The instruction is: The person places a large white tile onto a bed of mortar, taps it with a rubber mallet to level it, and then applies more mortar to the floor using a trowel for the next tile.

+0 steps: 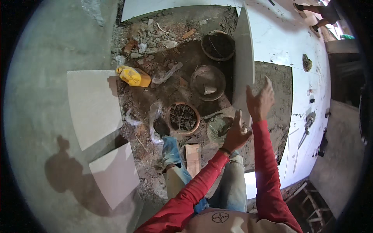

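Two empty hands frame the near end of a pale tile [243, 64], which stands on edge along the left side of a gray mortar bed [280, 87]. The left hand [236, 134] has a half-wide grip; the right hand's [261, 100] is wide. Whether either touches the tile, I cannot tell.

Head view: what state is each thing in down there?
Left hand: open, fingers spread
Right hand: open, thumb apart; contact with slab unclear
Pale slab: standing on edge
Yellow jug: lying on its side
Nearest pan: holding dark, lumpy material
Farthest pan: holding dark material
Mortar bucket: holding grey-green paste
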Tool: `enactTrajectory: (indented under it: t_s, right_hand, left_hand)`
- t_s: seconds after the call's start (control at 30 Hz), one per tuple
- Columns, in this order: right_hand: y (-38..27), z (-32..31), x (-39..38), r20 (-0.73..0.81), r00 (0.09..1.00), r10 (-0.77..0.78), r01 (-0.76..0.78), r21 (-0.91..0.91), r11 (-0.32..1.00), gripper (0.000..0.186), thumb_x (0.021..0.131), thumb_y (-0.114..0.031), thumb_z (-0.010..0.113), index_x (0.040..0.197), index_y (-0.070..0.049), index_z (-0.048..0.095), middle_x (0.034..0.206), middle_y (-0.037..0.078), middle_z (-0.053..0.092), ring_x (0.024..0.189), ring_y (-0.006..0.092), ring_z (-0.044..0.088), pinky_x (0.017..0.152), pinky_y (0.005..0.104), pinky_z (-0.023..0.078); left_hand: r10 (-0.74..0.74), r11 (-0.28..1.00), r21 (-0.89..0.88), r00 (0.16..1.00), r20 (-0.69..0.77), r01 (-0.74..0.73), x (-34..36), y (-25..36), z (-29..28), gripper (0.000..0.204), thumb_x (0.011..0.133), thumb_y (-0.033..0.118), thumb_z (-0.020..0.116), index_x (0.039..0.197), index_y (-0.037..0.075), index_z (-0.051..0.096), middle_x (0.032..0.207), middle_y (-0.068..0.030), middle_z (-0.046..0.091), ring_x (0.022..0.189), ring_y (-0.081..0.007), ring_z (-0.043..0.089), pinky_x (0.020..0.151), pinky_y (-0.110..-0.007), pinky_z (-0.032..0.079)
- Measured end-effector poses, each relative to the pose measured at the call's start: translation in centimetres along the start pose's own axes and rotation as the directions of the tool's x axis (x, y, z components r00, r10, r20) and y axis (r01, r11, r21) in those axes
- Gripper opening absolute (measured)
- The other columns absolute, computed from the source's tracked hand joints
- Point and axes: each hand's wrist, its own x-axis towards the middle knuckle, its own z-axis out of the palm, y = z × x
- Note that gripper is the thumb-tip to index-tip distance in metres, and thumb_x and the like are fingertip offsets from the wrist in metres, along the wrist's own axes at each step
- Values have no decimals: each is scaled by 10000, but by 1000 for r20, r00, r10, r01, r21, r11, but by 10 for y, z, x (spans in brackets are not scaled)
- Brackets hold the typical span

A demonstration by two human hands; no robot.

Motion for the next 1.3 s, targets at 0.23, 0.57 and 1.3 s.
enactTrajectory:
  t_s: [0.23, 0.57, 1.3]
  right_hand:
    - [-85, 29, -51, -41, 995, 88, -97, -365, 926, 749, 796, -340, 690, 1394, -99, 310, 1423, 153, 356, 1344, 346, 277, 1062, 525, 212]
    - [-97, 154, -57, 232, 954, 190, -136, -230, 964, 455, 768, -265, 668, 1124, -4, 557, 921, 251, 625, 907, 427, 608, 772, 455, 489]
    - [87, 29, -85, 52, 977, 208, -212, 89, 973, 356, 905, -370, 585, 1016, -40, 659, 788, 227, 653, 728, 354, 667, 610, 386, 496]
  left_hand:
    - [-270, 925, -245, 956, 117, 291, -57, -127, -198, 187, 837, 215, 656, 868, 33, 631, 839, -148, 662, 811, -323, 646, 707, -394, 496]
    - [-620, 610, 758, 734, 276, 230, -210, -283, -427, 341, 882, 316, 587, 937, -16, 642, 901, -211, 641, 764, -431, 610, 646, -452, 492]
    - [-689, 692, 305, 724, 7, 655, -238, -213, -368, 319, 885, 328, 585, 1029, 45, 612, 944, -164, 664, 875, -307, 641, 775, -376, 489]
